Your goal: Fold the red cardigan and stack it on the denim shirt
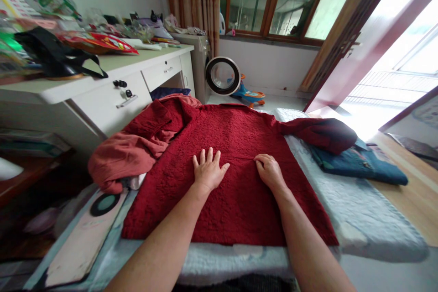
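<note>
A dark red long-sleeved top (pixel 239 200) with a crinkled texture lies spread face-down or face-up, I cannot tell which, on a pale blue quilted cover (pixel 362 219). Its hem is toward me and its right-side sleeve (pixel 318 132) stretches out to the right. My left hand (pixel 208 171) rests flat on the middle of the top, fingers spread. To its right, my right hand (pixel 269 169) is closed, its curled fingertips pressed together at the fabric; a faint crease runs across there. The left-side sleeve lies bunched over a salmon-pink garment (pixel 119 157).
Folded dark blue jeans (pixel 362 164) lie to the right. At left are a long pale board (pixel 85 242) with a dark ring and a white desk (pixel 119 82) crowded with packets. A washing machine's round door (pixel 223 76) hangs open beyond, beside a blue ride-on toy (pixel 251 95).
</note>
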A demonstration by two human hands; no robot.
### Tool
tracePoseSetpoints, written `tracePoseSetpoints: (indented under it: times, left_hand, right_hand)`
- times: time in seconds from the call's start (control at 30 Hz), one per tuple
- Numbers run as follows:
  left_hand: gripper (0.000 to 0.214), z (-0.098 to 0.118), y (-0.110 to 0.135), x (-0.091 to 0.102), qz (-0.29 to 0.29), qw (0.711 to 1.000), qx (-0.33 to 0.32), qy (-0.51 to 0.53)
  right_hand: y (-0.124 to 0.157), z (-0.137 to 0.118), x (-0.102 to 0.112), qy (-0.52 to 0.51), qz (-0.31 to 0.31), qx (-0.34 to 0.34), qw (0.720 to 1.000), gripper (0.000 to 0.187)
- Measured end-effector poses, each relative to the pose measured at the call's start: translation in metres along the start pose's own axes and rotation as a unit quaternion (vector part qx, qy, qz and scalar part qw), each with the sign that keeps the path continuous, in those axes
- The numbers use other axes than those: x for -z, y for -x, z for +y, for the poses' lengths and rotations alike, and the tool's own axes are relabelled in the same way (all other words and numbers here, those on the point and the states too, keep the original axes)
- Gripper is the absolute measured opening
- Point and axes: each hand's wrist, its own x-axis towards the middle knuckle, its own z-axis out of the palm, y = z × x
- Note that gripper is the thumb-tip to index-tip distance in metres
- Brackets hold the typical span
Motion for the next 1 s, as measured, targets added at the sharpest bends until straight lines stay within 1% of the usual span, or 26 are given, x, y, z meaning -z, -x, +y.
tracePoseSetpoints:
  times: [0.13,0.17,0.2,0.23,0.27,0.33,0.37,0.4,0.43,0.47,0.57,0.8,0.9,1.0]
  left_hand:
    - [0.072,-0.015,-0.004,0.004,-0.004,0.997,0.078,-0.028]
    - [0.072,-0.016,-0.005,0.005,-0.001,0.996,0.085,-0.032]
    - [0.070,-0.016,-0.005,0.005,0.005,0.996,0.079,-0.032]
    - [0.066,-0.015,-0.005,0.005,0.014,0.998,0.056,-0.029]
    - [0.061,-0.013,-0.005,0.005,0.023,0.999,0.016,-0.021]
    - [0.053,-0.005,-0.003,0.003,0.031,0.995,-0.092,0.005]
    - [0.051,0.000,-0.002,0.002,0.025,0.989,-0.144,0.020]
    - [0.051,0.004,-0.001,0.001,0.014,0.983,-0.181,0.032]
    - [0.052,0.008,0.000,-0.001,0.001,0.978,-0.202,0.042]
    - [0.053,0.012,0.002,-0.002,-0.010,0.977,-0.210,0.048]
    - [0.055,0.017,0.004,-0.005,-0.020,0.979,-0.197,0.049]
    - [0.057,0.018,0.007,-0.006,-0.015,0.985,-0.168,0.033]
    - [0.059,0.019,0.007,-0.008,-0.013,0.989,-0.144,0.023]
    - [0.060,0.018,0.008,-0.009,-0.018,0.992,-0.128,0.010]
  right_hand:
    - [0.000,-0.002,0.000,0.045,0.022,-0.036,0.998,0.026]
    - [0.000,-0.005,-0.001,0.048,0.020,-0.033,0.998,0.026]
    - [0.000,-0.009,-0.003,0.048,0.015,-0.022,0.998,0.027]
    - [0.001,-0.014,-0.005,0.044,0.004,-0.006,0.999,0.029]
    - [0.001,-0.020,-0.008,0.039,-0.013,0.013,0.999,0.032]
    - [0.001,-0.030,-0.013,0.031,-0.064,0.054,0.996,0.041]
    - [0.001,-0.035,-0.016,0.030,-0.094,0.070,0.993,0.044]
    - [0.001,-0.038,-0.018,0.031,-0.122,0.081,0.989,0.046]
    - [0.002,-0.041,-0.019,0.036,-0.144,0.086,0.985,0.047]
    - [0.002,-0.042,-0.020,0.043,-0.159,0.086,0.983,0.048]
    - [0.003,-0.039,-0.020,0.067,-0.174,0.065,0.980,0.049]
    - [0.010,-0.020,-0.005,0.124,-0.156,-0.012,0.980,0.056]
    - [0.011,-0.013,0.002,0.157,-0.167,-0.051,0.972,0.061]
    - [0.009,-0.008,0.008,0.189,-0.191,-0.092,0.959,0.067]
